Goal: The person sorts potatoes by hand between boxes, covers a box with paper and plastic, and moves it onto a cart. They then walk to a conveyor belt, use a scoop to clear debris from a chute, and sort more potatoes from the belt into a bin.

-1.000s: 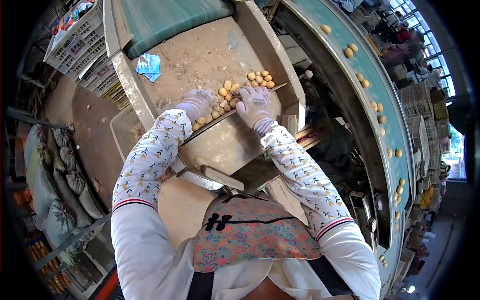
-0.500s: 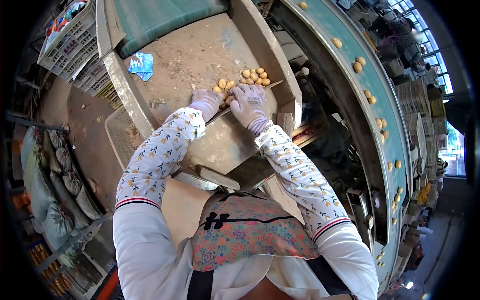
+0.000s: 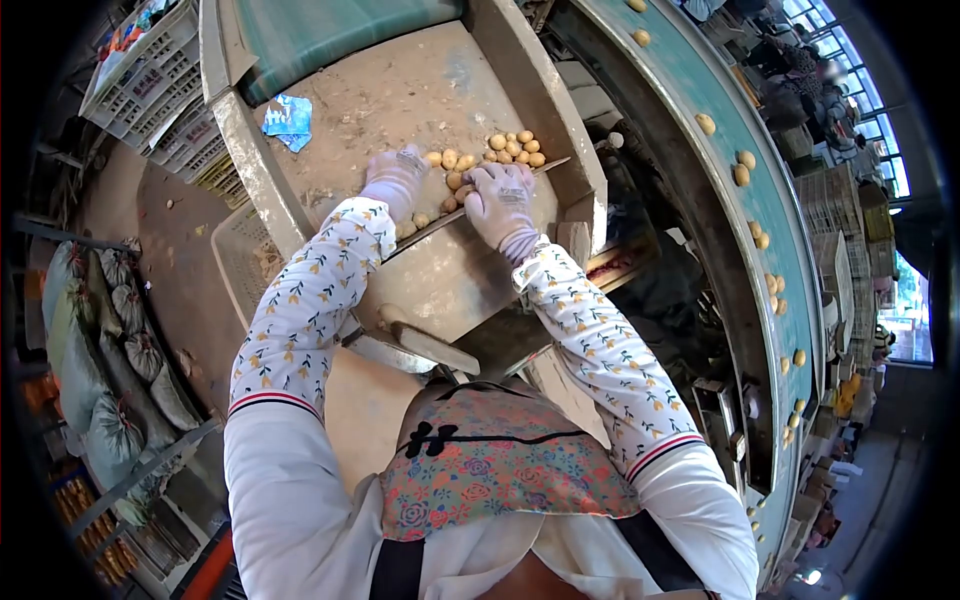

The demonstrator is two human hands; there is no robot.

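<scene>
Small yellow potatoes (image 3: 515,148) lie on the dusty tray floor (image 3: 400,95), gathered near a thin dividing strip (image 3: 428,232). My left hand (image 3: 397,180), in a pale glove, is left of the potatoes with its fingers stretched forward over the tray floor. Several potatoes rest beside its wrist, against the strip. My right hand (image 3: 502,205), gloved too, reaches over the strip. Its fingers are bent around a browner potato (image 3: 463,192), partly hidden by the hand. A looser group lies just beyond its fingertips.
A crumpled blue wrapper (image 3: 289,122) lies at the tray's left. A green belt (image 3: 345,35) is at its far end. To the right runs a conveyor (image 3: 715,170) carrying potatoes. Crates (image 3: 150,75) and filled sacks (image 3: 118,425) stand at left. People appear at upper right.
My left hand has moved up and left, away from the right hand, uncovering potatoes along the strip. My right hand stays nearly in place. Potatoes on the conveyor have shifted.
</scene>
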